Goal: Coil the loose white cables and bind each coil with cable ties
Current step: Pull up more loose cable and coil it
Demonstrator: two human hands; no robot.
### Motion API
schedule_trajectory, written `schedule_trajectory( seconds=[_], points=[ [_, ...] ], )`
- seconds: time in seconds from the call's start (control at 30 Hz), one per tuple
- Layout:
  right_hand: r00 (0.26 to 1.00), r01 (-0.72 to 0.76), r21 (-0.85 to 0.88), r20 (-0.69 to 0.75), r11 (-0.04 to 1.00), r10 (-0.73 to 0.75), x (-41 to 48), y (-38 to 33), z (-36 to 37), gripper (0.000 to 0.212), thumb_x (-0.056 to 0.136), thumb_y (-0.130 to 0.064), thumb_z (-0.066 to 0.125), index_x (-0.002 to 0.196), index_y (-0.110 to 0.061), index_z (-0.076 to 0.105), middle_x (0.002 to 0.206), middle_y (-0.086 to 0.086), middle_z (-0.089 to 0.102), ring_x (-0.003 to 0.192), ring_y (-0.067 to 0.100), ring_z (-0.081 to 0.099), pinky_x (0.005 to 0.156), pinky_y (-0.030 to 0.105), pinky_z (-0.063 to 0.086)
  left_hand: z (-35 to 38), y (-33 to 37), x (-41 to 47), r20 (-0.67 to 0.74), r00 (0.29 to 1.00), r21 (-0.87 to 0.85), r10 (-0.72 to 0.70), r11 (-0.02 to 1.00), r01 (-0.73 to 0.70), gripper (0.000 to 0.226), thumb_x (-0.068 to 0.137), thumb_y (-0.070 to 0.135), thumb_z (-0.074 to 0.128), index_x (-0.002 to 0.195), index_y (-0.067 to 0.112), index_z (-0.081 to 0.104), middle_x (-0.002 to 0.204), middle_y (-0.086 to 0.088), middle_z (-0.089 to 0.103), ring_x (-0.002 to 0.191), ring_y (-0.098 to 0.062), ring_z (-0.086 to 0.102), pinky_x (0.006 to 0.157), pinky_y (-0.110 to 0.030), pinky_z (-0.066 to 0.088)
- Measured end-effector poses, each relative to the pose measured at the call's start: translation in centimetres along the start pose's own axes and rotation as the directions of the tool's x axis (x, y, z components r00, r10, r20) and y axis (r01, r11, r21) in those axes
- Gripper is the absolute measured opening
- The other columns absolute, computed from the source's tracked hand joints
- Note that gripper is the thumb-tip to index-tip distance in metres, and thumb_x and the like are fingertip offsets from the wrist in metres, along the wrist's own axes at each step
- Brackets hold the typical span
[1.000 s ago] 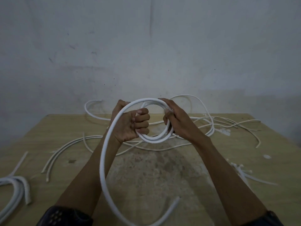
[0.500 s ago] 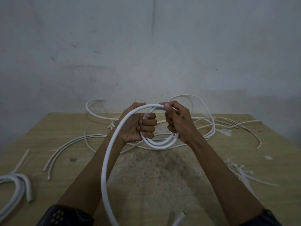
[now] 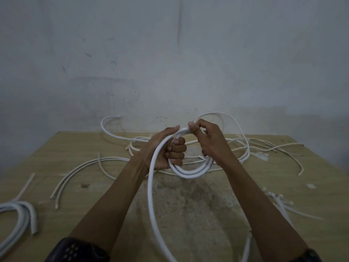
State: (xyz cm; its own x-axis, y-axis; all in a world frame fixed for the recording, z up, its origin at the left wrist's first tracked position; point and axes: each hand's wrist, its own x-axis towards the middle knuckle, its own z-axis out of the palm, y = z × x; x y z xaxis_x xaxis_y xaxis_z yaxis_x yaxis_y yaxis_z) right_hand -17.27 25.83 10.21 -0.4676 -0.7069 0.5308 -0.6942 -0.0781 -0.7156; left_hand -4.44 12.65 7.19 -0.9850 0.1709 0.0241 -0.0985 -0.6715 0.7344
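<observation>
Both hands — left hand (image 3: 166,150), right hand (image 3: 209,142) — clamp the upright coil (image 3: 190,172); its tail apparently trails toward the viewer.

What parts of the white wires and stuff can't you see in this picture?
Head view only:
- Held cable: its long tail runs off the bottom edge.
- Coil's right side: hidden behind the right hand.
- Left coil: cut by the left edge.
- Cable ties: blurred, uncountable.

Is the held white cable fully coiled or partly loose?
Partly loose: the left hand and right hand hold small loops, while the white cable trails toward the camera.
</observation>
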Motion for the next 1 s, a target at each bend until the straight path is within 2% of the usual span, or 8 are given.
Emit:
schedule_trajectory(
  seconds=[0.23, 0.37, 0.43, 0.53, 0.63, 0.83, 0.9, 1.0],
  points=[
    [0.975, -0.146, 0.048, 0.178, 0.988, 0.135, 0.6, 0.8, -1.7, 0.046, 0.087, -0.065, 0.055, 0.108, -0.025, 0.064, 0.084, 0.003, 0.073, 0.073, 0.019, 0.071, 0.074, 0.046, 0.061, 1.3, 1.8, -0.7, -0.130, 0.969, 0.045, 0.210, 0.978, -0.206, 0.037, 0.103, 0.034, 0.039, 0.076, 0.012, 0.053, 0.045, 0.009, 0.039, 0.038, -0.004, 0.033, 0.045, -0.021, 0.027],
    [0.982, -0.026, -0.270, -0.185, 0.963, -0.026, 0.6, -0.3, -3.7, 0.047, 0.096, -0.060, 0.049, 0.083, -0.020, 0.071, 0.072, -0.006, 0.069, 0.070, 0.005, 0.065, 0.070, 0.027, 0.045, 2.0, 4.1, -1.7, -0.346, 0.690, 0.110, 0.636, 0.758, -0.643, 0.041, 0.105, 0.038, 0.033, 0.073, 0.016, 0.045, 0.042, 0.009, 0.030, 0.037, -0.005, 0.022, 0.044, -0.019, 0.021],
    [0.995, -0.086, -0.251, -0.065, 0.964, 0.071, 0.0, -2.1, -4.5, 0.072, 0.095, -0.067, 0.036, 0.058, -0.014, 0.069, 0.049, -0.002, 0.062, 0.050, 0.006, 0.060, 0.062, 0.024, 0.041, 1.6, 5.2, -2.4, -0.422, 0.504, 0.153, 0.754, 0.607, -0.780, 0.043, 0.107, 0.041, 0.032, 0.073, 0.016, 0.041, 0.043, 0.008, 0.028, 0.038, -0.006, 0.024, 0.043, -0.020, 0.024],
    [0.748, -0.403, -0.210, 0.486, 0.891, 0.453, -1.4, -2.9, -3.3, 0.096, 0.085, -0.081, 0.023, 0.071, -0.003, 0.076, 0.061, 0.013, 0.071, 0.052, 0.020, 0.066, 0.055, 0.024, 0.050, 1.0, 5.6, -3.2, -0.503, 0.326, 0.214, 0.801, 0.480, -0.851, 0.044, 0.106, 0.044, 0.034, 0.072, 0.018, 0.041, 0.046, 0.008, 0.028, 0.040, -0.008, 0.024, 0.044, -0.022, 0.028],
    [0.541, -0.680, -0.042, 0.645, 0.732, 0.540, -1.5, 0.5, -0.4, 0.091, 0.085, -0.080, 0.039, 0.099, 0.006, 0.069, 0.090, 0.020, 0.073, 0.070, 0.028, 0.073, 0.070, 0.040, 0.059, 0.6, 5.2, -3.0, -0.532, 0.270, 0.253, 0.803, 0.454, -0.854, 0.046, 0.106, 0.047, 0.034, 0.070, 0.017, 0.041, 0.046, 0.007, 0.028, 0.039, -0.009, 0.025, 0.043, -0.023, 0.030],
    [0.662, -0.514, 0.853, 0.461, -0.089, 0.590, 1.0, 4.7, 0.7, 0.021, 0.103, -0.015, 0.048, 0.085, -0.004, 0.049, 0.063, 0.013, 0.056, 0.048, 0.023, 0.062, 0.051, 0.043, 0.061, 0.1, 4.6, -1.9, -0.464, 0.435, 0.214, 0.772, 0.574, -0.790, 0.047, 0.105, 0.046, 0.036, 0.070, 0.015, 0.042, 0.047, 0.002, 0.038, 0.044, -0.014, 0.040, 0.052, -0.025, 0.042],
    [0.704, -0.404, 0.915, 0.297, 0.020, 0.645, 1.6, 4.3, -0.6, 0.024, 0.105, -0.009, 0.039, 0.082, -0.008, 0.044, 0.045, -0.001, 0.034, 0.031, 0.009, 0.034, 0.033, 0.017, 0.038, -0.1, 3.8, -1.6, -0.427, 0.572, 0.195, 0.700, 0.689, -0.698, 0.047, 0.106, 0.045, 0.033, 0.071, 0.015, 0.041, 0.046, 0.003, 0.038, 0.041, -0.012, 0.038, 0.048, -0.023, 0.039],
    [0.835, -0.310, 0.733, -0.094, 0.605, 0.543, 1.8, 3.8, -2.6, 0.025, 0.110, -0.023, 0.034, 0.102, -0.008, 0.054, 0.045, -0.008, 0.024, 0.033, 0.005, 0.018, 0.036, 0.013, 0.020, -0.1, 1.6, -0.7, -0.337, 0.800, 0.087, 0.497, 0.862, -0.499, 0.048, 0.106, 0.045, 0.030, 0.070, 0.016, 0.043, 0.043, 0.005, 0.034, 0.037, -0.010, 0.033, 0.045, -0.024, 0.037]
  ],
)
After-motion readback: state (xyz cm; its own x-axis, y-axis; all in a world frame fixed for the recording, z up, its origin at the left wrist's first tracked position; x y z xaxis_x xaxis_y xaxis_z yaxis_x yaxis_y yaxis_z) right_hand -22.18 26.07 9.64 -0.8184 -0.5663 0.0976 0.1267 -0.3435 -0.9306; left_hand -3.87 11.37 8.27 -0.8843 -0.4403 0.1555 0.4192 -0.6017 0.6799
